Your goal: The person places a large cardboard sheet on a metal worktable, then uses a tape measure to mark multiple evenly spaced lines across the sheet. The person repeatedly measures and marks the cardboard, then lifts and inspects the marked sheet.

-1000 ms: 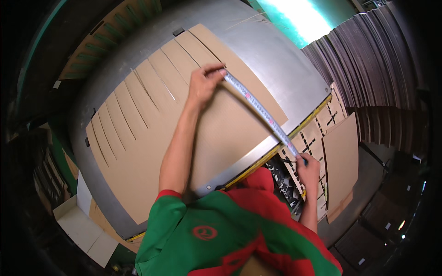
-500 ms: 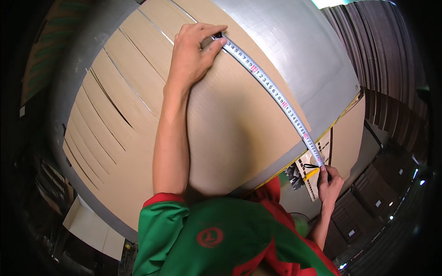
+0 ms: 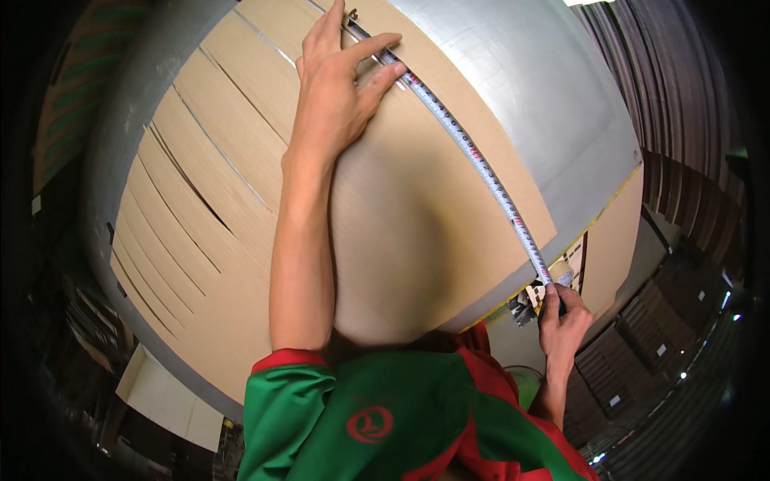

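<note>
A metal tape measure [image 3: 489, 174] stretches in a curve over a brown cardboard sheet [image 3: 241, 280]. Its hooked end lies near the sheet's far edge, just past my left hand [image 3: 341, 92]. The fingers of that hand are spread; thumb and forefinger are apart on either side of the blade, near or lightly touching it. My right hand [image 3: 566, 317] is closed around the dark tape case, beyond the sheet's right edge. Most of the case is hidden by the fingers. Long narrow slots [image 3: 192, 184] run through the cardboard on its left side.
The sheet lies on a grey metal table [image 3: 553, 104] with a yellow-marked edge at right. Below that edge are a tape roll [image 3: 564, 275] and a board with dark markings. Stacks of brown cardboard [image 3: 634, 72] stand at the far right. A pale box [image 3: 168, 401] sits at lower left.
My left thumb and forefinger have parted from their hold near the tape's end, and the end now reaches farther away past them. My right hand has shifted slightly left with the case.
</note>
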